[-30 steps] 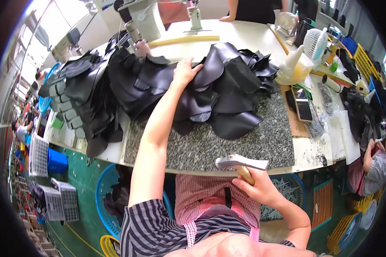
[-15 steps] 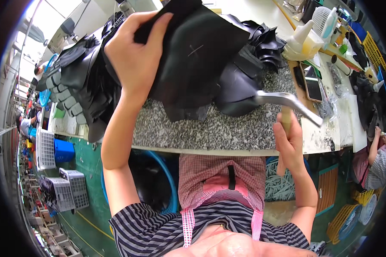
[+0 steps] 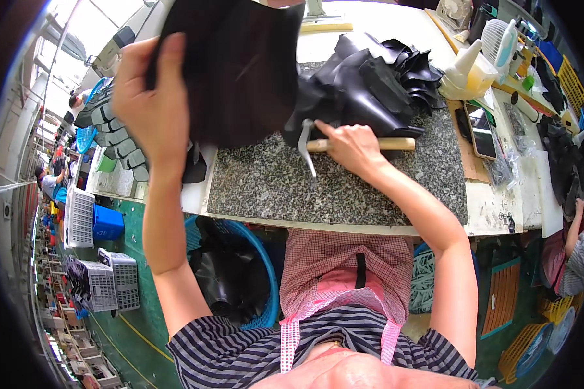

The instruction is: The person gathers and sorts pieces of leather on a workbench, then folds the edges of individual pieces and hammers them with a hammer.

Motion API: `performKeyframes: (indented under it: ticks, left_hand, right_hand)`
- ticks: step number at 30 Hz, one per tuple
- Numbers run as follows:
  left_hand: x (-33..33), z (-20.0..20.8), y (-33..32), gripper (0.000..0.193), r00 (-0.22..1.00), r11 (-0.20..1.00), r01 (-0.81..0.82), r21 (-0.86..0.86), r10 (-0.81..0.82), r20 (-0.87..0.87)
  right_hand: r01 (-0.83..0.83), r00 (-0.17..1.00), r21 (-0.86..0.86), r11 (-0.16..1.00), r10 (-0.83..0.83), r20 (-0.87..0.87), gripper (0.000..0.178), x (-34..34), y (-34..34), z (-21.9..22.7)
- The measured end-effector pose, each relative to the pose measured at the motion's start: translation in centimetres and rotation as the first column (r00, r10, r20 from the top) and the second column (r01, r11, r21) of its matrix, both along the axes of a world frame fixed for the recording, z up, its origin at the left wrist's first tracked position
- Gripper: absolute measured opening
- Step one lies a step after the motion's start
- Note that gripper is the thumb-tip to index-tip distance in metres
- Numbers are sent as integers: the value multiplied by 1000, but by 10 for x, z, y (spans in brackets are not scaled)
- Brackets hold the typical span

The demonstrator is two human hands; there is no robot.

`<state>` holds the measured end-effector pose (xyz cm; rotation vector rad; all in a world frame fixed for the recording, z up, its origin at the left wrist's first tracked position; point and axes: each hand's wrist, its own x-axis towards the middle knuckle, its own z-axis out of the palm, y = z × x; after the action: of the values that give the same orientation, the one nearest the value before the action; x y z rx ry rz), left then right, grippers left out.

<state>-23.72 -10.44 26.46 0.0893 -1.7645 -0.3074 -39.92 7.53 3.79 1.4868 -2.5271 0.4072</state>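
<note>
My left hand (image 3: 152, 107), raised at the upper left, pinches the edge of a large black leather-like piece (image 3: 240, 71). This piece hangs above the slab, blurred by motion. On the speckled stone slab (image 3: 266, 185), my right hand (image 3: 353, 152) is closed over the wooden handle of a hammer (image 3: 397, 144). Its curved metal head points left, and my index finger stretches toward it. Just beyond that hand lies a loose heap of black pieces (image 3: 376, 84). Part of the handle is hidden under my palm.
Dark cut pieces with grey-green patches (image 3: 117, 133) sit at the left. A glue bottle (image 3: 464, 71), a phone (image 3: 480, 133) and a small fan (image 3: 498, 39) stand at the right. Below the table edge is a blue basket (image 3: 269, 272) of black material. Another person's arm (image 3: 574, 227) shows far right.
My left hand has swung the black piece left, off the heap. My right hand has moved left and inward, bringing the hammer down from upright to lying sideways near the heap.
</note>
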Motion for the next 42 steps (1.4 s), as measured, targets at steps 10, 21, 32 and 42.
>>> performKeyframes:
  ticks: [10,21,32,42]
  left_hand:
    - [39,-98,87,14,657,808,317,496,-565,500]
    - [5,-196,110,26,336,795,377,475,-595,730]
    - [-21,-195,110,19,155,784,434,444,-550,820]
    - [-32,-197,104,25,78,684,159,712,-728,681]
  right_hand:
    - [122,885,-323,938,44,464,38,-72,-2,26]
    - [201,660,-214,956,29,751,30,84,194,77]
    - [117,626,-71,991,-18,780,23,109,210,40]
    - [122,652,-149,981,34,758,25,103,208,39]
